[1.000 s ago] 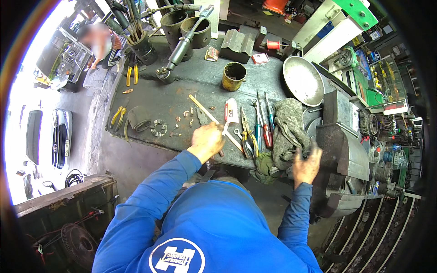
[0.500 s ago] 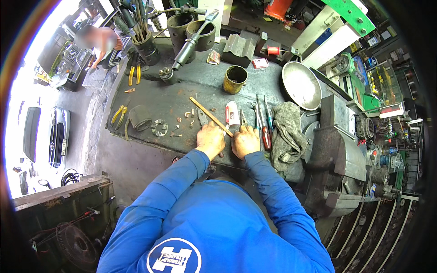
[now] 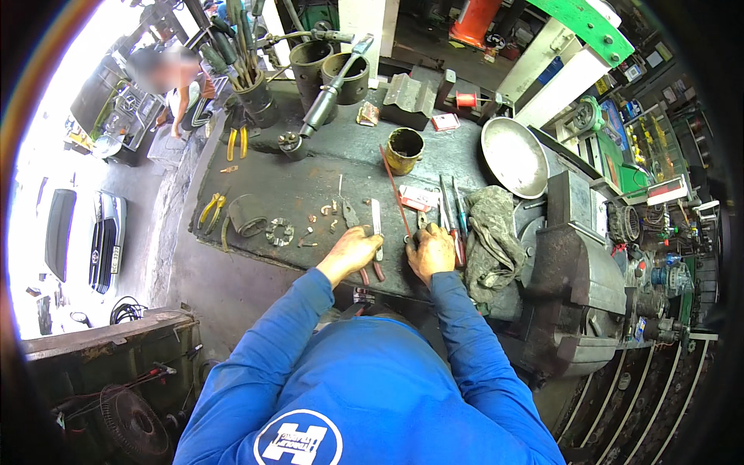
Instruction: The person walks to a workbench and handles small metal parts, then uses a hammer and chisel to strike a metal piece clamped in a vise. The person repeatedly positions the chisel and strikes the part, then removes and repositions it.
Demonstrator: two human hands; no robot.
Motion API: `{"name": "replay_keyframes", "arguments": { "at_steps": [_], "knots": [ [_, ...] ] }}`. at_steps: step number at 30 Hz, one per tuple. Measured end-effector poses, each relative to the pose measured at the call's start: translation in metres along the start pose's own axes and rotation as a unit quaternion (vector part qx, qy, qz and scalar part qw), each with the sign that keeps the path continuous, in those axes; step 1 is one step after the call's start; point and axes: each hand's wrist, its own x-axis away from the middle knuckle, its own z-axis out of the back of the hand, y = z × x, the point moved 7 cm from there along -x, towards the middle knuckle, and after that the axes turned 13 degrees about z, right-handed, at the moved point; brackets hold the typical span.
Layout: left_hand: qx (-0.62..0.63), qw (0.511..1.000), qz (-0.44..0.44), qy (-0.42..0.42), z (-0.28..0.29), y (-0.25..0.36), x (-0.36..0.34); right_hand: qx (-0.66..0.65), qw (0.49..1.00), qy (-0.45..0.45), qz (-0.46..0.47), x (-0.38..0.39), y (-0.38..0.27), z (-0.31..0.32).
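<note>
Right at the bench's near side, a thin reddish strip slants up and away from the right hand, whose fingers are curled closed on its lower end. It looks light, narrow and rather springy – best pinched flat near an end, I judge, since a mid-length hold might let it flex. The left hand is half curled against a pale flat strip, probably stiff and smooth; whether it truly grips it, I cannot tell. Red-handled pliers lie partly under that hand. Beyond – a red-and-white packet, screwdrivers, a crumpled cloth, a stained yellow cup and a metal bowl.
</note>
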Motion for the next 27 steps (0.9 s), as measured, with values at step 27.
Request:
{"name": "replay_keyframes", "arguments": {
  "at_steps": [27],
  "knots": [
    [0.001, 0.853, 0.353, 0.383, 0.103, -0.475, 0.34, 0.156, 0.955, 0.094, 0.236, -0.41, -0.219, 0.154]
  ]
}}
